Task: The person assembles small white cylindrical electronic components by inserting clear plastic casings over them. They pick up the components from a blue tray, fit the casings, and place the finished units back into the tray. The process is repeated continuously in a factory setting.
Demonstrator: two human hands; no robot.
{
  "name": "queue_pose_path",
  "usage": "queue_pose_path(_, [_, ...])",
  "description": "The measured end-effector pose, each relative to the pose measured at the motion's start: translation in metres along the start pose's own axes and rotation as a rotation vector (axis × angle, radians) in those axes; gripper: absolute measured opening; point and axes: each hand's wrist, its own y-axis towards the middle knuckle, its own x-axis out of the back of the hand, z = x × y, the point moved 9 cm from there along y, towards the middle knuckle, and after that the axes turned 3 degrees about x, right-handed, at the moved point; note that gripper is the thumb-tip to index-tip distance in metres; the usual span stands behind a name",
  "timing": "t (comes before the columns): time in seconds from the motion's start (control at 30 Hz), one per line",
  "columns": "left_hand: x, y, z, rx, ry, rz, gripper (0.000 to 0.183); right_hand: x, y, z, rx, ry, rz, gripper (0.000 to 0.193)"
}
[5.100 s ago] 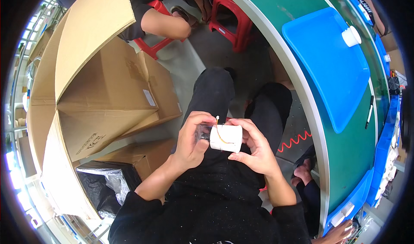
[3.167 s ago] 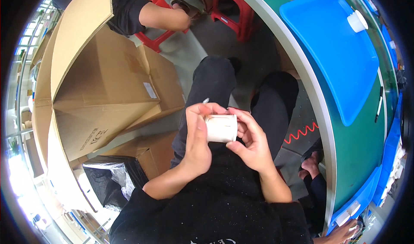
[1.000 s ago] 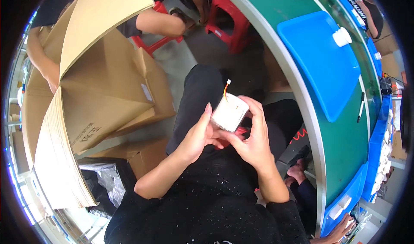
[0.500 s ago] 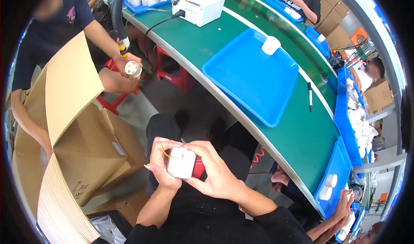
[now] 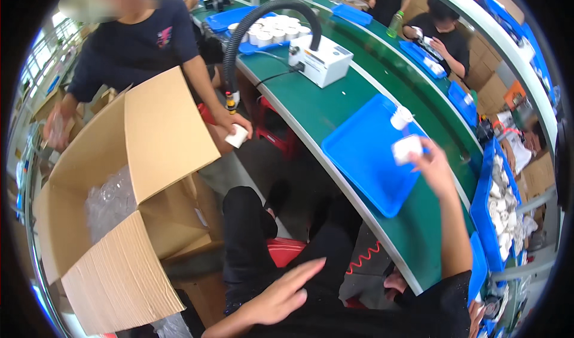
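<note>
My right hand (image 5: pixel 435 167) is stretched out above the blue tray (image 5: pixel 385 203) on the bench. Its fingers grip a white housing (image 5: pixel 407 150), short and rounded, slightly blurred. Just beyond it another white cup-shaped piece (image 5: pixel 400 118) sits near the tray's far edge. My left hand (image 5: pixel 278 299) is over my lap, fingers stretched out, with nothing in it.
Left of me stands an open cardboard box (image 5: pixel 173 132) with clear plastic bags (image 5: pixel 113 200) inside. A co-worker's hand (image 5: pixel 227 121) holds a white piece (image 5: pixel 237 136) below a black hose (image 5: pixel 230 57). A white machine (image 5: pixel 326 63) stands on the green bench (image 5: pixel 287 99).
Both hands held the white housing over my lap; my left hand has let go. My right hand has carried it up and right to above the tray. The view has shifted.
</note>
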Motion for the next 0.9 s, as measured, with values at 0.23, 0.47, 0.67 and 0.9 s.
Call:
queue_pose_path(0.23, [0.019, -0.115, -0.111, 0.067, 0.097, 0.186, 0.088, 0.239, 0.145, -0.233, -0.190, -0.858, -0.488, 0.068])
queue_pose_path(0.47, [0.116, -0.206, -0.203, 0.046, 0.423, -0.457, 0.067, 0.250, 0.160, -0.299, -0.470, -0.877, -0.490, 0.074])
queue_pose_path(0.67, [0.324, -0.252, -0.147, 0.675, 0.579, -1.043, 0.033, 0.176, 0.129, -0.131, -0.335, -1.196, -0.588, 0.068])
queue_pose_path(0.9, [0.487, -0.270, 0.018, 1.397, 1.487, -0.435, 0.077, -0.001, 0.109, -0.035, 0.129, -0.903, -0.140, 0.052])
